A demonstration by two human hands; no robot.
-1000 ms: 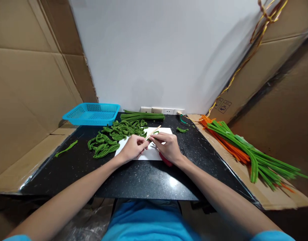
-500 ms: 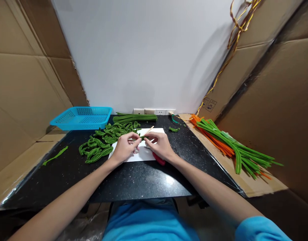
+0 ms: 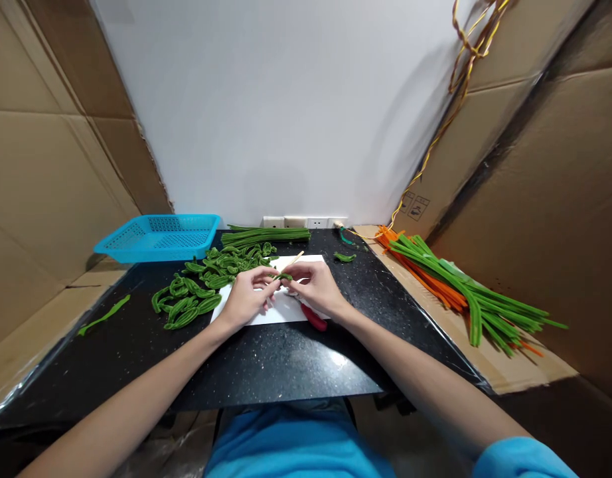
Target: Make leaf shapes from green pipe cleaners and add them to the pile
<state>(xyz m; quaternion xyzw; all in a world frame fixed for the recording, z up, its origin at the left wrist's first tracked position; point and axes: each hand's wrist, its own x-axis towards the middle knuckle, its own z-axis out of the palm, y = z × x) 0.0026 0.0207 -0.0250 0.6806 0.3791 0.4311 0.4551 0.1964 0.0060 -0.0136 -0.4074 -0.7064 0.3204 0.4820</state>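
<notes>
My left hand [image 3: 249, 295] and my right hand [image 3: 316, 287] meet over a white sheet [image 3: 281, 315]. Fingertips of both pinch a short, dark green pipe cleaner [image 3: 283, 276] that looks bent. A thin wooden stick [image 3: 297, 257] juts up past my right fingers; I cannot tell which hand holds it. Beneath my right hand lies a red-handled tool [image 3: 313, 317], its head mostly covered. To the left of the sheet spreads a pile of dark green pipe cleaners bent into leaf-like loops [image 3: 194, 302].
Straight dark green pipe cleaners [image 3: 266, 236] lie at the back beside a blue basket [image 3: 159, 255]. Bright green [image 3: 435, 265] and orange [image 3: 425, 279] ones rest on cardboard at right. One loose leaf shape [image 3: 344, 257] and a light green strip [image 3: 104, 315] lie apart.
The green pipe cleaner between my fingers has turned and shows more of its bent shape. More of the red-handled tool shows below my right hand. The view has shifted slightly.
</notes>
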